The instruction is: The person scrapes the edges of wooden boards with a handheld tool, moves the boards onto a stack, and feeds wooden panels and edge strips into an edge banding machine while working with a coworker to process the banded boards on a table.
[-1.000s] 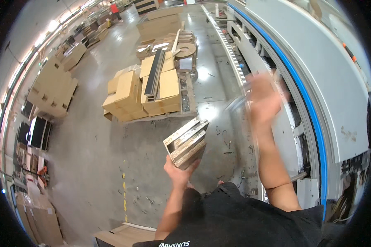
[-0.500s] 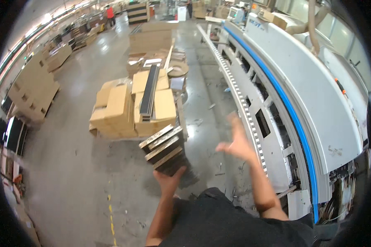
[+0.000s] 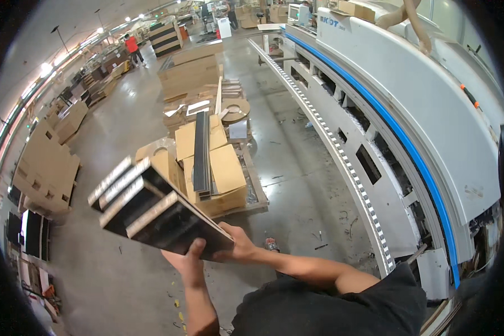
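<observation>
A stack of several black boards (image 3: 171, 227) with pale, raw-looking end edges is held up in front of me, tilted toward the upper left. My left hand (image 3: 186, 260) grips the stack from below, its thumb pressed on the near board's dark face. My right hand (image 3: 234, 242) is closed round the right end of the same boards, its fingers partly hidden behind them. The boards' ends are staggered, not flush. Past them, a bundle of long dark strips (image 3: 202, 151) lies on cardboard boxes (image 3: 225, 168).
The boxes stand on a wooden pallet (image 3: 255, 173). Along the right runs a long white machine (image 3: 409, 95) with a blue strip (image 3: 375, 115) and a toothed rail (image 3: 330, 131). Left are stacked brown panels (image 3: 47, 168). A person in red (image 3: 132, 46) stands far off.
The boards have risen and swung up to the left in my left hand. My right hand, open and apart before, has come across and taken hold of them. The view has shifted slightly.
</observation>
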Demonstrator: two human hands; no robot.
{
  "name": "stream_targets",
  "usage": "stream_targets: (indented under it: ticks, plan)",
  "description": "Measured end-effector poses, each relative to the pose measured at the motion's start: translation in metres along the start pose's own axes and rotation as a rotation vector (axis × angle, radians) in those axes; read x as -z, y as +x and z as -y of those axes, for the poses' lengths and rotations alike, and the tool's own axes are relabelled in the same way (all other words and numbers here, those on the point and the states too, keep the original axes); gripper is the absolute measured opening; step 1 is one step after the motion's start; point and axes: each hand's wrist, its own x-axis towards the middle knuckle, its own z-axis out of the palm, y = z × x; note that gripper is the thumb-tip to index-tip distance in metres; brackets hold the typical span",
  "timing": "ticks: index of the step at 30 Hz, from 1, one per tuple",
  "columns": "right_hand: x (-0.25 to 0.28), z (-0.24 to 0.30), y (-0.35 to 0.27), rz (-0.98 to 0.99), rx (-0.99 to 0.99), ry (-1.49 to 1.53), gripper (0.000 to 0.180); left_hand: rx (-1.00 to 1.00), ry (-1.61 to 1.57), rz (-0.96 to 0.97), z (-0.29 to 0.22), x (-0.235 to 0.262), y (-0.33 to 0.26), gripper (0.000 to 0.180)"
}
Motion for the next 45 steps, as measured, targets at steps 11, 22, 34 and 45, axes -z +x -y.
stream_targets:
  ticks: [11, 22, 34, 45]
  plan:
    - [0.079, -0.026, 0.171, -0.381, -0.175, 0.569, 0.095, 0.163, 1.057, 0.199, 0.131, 0.09, 0.039, 0.107]
    - [0.109, -0.157, 0.271, -0.533, -0.624, 0.858, 0.098, 1.026, 0.829, -0.96, 0.245, 0.264, -0.146, 0.089]
    - [0.062, -0.213, 0.368, -0.486, -0.696, 0.773, 0.071, 0.769, -0.142, -0.991, 0.286, 0.311, -0.09, 0.092]
    - [0.065, -0.272, 0.448, -0.392, -0.944, 0.778, 0.079, 0.727, -0.293, -0.937, 0.311, 0.287, -0.048, 0.077]
